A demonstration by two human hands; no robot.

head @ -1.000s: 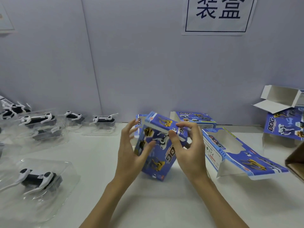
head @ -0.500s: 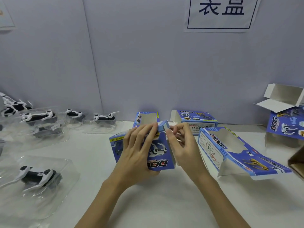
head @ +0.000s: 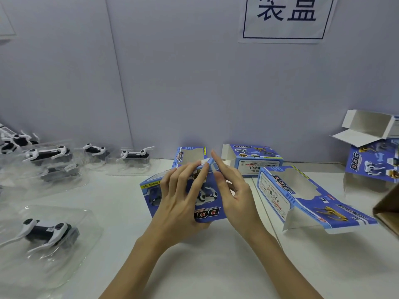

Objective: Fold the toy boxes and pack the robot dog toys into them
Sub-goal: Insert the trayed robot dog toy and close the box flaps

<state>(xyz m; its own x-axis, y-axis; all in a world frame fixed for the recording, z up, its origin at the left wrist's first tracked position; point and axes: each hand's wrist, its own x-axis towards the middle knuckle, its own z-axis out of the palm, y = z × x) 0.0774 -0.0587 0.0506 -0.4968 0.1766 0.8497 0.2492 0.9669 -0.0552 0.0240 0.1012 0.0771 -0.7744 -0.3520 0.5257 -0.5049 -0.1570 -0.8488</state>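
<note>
pinching the light, crushable toy box (head: pixel 207 210) with my left hand (head: pixel 179 203); right hand (head: pixel 235 195) open, pressing its end flap.

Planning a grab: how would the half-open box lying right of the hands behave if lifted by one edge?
The half-open box is probably light thin card. With its window cut out and end flaps loose, it would likely flex and skew rather than stay square.
</note>
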